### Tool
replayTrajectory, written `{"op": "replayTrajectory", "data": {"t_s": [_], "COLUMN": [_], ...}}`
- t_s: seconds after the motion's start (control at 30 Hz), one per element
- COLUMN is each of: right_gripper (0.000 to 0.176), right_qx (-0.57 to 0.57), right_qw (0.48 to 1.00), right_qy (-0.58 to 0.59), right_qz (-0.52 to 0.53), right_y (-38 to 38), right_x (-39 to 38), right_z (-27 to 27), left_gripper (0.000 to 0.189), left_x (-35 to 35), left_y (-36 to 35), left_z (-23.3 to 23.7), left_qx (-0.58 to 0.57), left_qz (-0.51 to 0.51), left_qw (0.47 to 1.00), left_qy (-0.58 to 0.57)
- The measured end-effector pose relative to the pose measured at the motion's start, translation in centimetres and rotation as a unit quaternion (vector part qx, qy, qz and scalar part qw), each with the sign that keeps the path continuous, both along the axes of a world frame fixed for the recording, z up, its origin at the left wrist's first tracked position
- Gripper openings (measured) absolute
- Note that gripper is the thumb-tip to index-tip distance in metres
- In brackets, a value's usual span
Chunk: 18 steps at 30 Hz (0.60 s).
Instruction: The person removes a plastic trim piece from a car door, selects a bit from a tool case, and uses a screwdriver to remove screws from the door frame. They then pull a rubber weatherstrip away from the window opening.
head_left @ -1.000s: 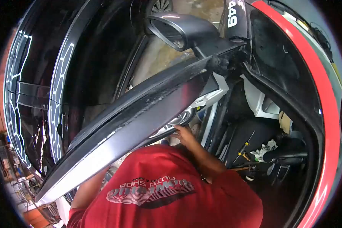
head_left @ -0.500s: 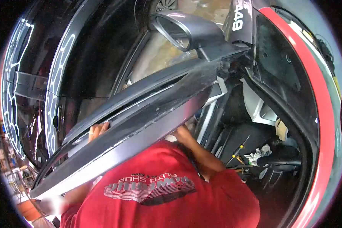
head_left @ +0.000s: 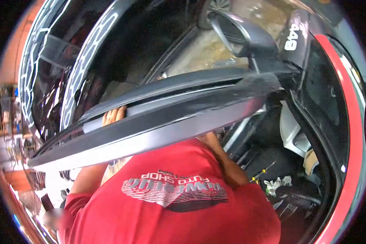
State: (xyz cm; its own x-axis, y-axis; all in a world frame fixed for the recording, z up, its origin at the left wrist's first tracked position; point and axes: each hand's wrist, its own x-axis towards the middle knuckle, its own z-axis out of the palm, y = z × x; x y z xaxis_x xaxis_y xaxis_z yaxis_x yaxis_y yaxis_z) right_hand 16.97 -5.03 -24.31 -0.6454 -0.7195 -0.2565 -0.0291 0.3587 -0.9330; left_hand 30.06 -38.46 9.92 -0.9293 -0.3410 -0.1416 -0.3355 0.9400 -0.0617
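A dark grey car door (head_left: 162, 122) spans the middle of the head view, its long window slot facing up. My left hand (head_left: 114, 116) comes up from under the door, and its fingers curl over the inner edge beside the slot. My right hand (head_left: 208, 139) is behind the inner side of the door; only its back near the wrist shows and its fingers are hidden. At the door's front corner stands a grey side mirror (head_left: 252, 36). My red shirt (head_left: 175, 179) is close against the inner side of the door.
On the dark car floor lie a yellow-and-black screwdriver (head_left: 264, 171) and a crumpled whitish glove or cloth (head_left: 277, 186). A red roof pillar (head_left: 354, 118) curves along the right. Left, another glossy black car (head_left: 122, 49) reflects lights. Cluttered shelves (head_left: 10, 118) stand farther left.
The view has turned, so the door looks more level and the mirror sits farther right. My left fingers stay on the door edge. My right hand is now more hidden behind the door.
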Motion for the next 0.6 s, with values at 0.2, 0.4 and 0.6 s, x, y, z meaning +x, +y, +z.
{"op": "replayTrajectory", "data": {"t_s": [0.2,0.4,0.6], "right_gripper": [0.044,0.036,0.049], "right_qx": [-0.239,-0.269,-0.296], "right_qw": [0.939,0.874,0.806], "right_qy": [-0.244,-0.378,-0.428], "right_qz": [-0.028,-0.145,-0.283], "right_y": [0.7,1.5,-0.2], "right_x": [1.0,3.2,4.2], "right_z": [-3.0,-7.4,-11.6], "left_gripper": [0.071,0.076,0.075], "left_x": [2.1,0.6,-1.6], "left_y": [-0.2,2.5,2.9], "left_z": [-0.7,-0.7,-2.5], "left_qx": [0.0,0.063,0.156], "left_qz": [0.018,0.004,-0.049], "left_qw": [0.999,0.993,0.985], "left_qy": [-0.042,-0.101,-0.047]}}
